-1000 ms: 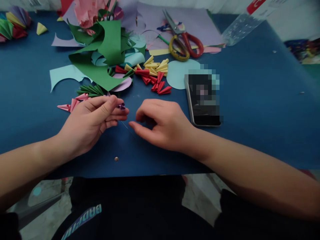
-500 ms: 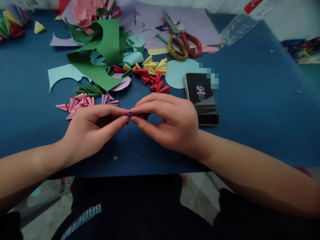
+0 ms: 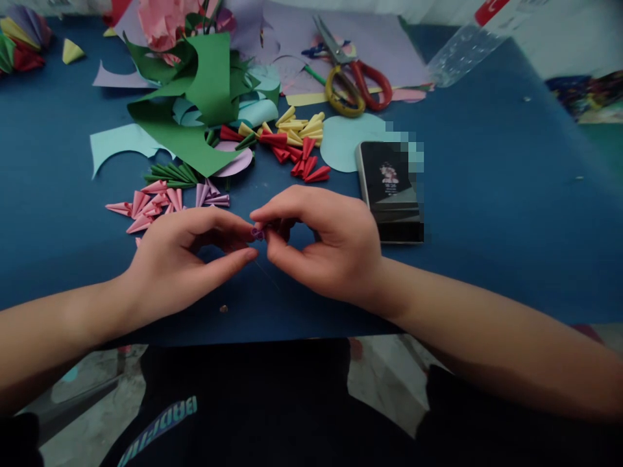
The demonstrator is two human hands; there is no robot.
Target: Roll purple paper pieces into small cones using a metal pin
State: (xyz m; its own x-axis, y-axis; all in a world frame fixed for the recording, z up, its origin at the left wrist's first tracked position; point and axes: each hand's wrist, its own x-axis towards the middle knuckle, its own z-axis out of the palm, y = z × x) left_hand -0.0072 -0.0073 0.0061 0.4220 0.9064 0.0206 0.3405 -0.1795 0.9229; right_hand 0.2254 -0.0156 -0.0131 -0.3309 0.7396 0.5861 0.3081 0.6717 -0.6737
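My left hand (image 3: 187, 259) and my right hand (image 3: 324, 243) meet fingertip to fingertip above the blue table (image 3: 487, 227). Between them they pinch a small folded purple paper piece (image 3: 257, 232). A thin wire (image 3: 267, 272) runs down from that piece across the table. Just behind my left hand lie pink paper cones (image 3: 146, 204) and purple paper cones (image 3: 210, 194). Green paper cones (image 3: 172, 174) lie a little further back.
A phone (image 3: 392, 191) lies right of my right hand. Red cones (image 3: 302, 161) and yellow cones (image 3: 302, 128), green paper scraps (image 3: 195, 104), a light blue paper circle (image 3: 343, 143) and scissors (image 3: 353, 74) fill the back. A clear plastic bottle (image 3: 467, 45) lies far right. A small bead (image 3: 223, 309) sits near the front edge.
My right hand lifted off the table and joined my left hand on the purple piece. Both hands then shifted slightly toward me, uncovering the pink and purple cones.
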